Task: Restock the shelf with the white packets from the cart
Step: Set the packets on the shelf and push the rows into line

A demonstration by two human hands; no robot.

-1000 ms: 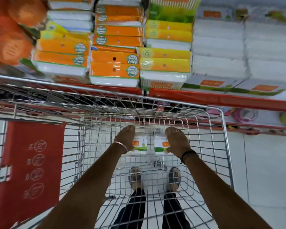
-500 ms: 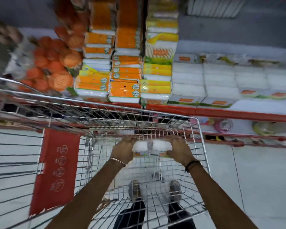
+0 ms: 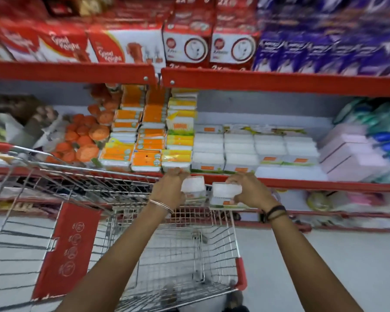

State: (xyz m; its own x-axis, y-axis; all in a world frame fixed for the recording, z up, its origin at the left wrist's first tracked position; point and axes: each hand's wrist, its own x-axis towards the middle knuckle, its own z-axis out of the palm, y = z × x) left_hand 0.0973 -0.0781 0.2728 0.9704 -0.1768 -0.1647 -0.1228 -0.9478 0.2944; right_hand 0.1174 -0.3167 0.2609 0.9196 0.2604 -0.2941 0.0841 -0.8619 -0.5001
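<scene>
My left hand (image 3: 169, 189) grips a white packet (image 3: 194, 188) and my right hand (image 3: 250, 191) grips another white packet (image 3: 226, 192). Both packets are raised above the far end of the wire cart (image 3: 158, 251), just below the red front edge of the shelf (image 3: 302, 183). On that shelf lie stacks of the same white packets (image 3: 241, 149), several rows wide, straight ahead of my hands. The cart basket under my arms looks bare of packets.
Orange and yellow packs (image 3: 144, 143) stand left of the white stacks, with round orange items (image 3: 86, 136) further left. Pink boxes (image 3: 349, 152) sit to the right. An upper shelf (image 3: 257, 82) carries red and purple boxes. A red sign panel (image 3: 68, 248) hangs on the cart.
Both hands have lifted the two white packets out of the cart up to the shelf's front edge, and have drawn a little apart. My view has tilted upward, showing the upper shelf.
</scene>
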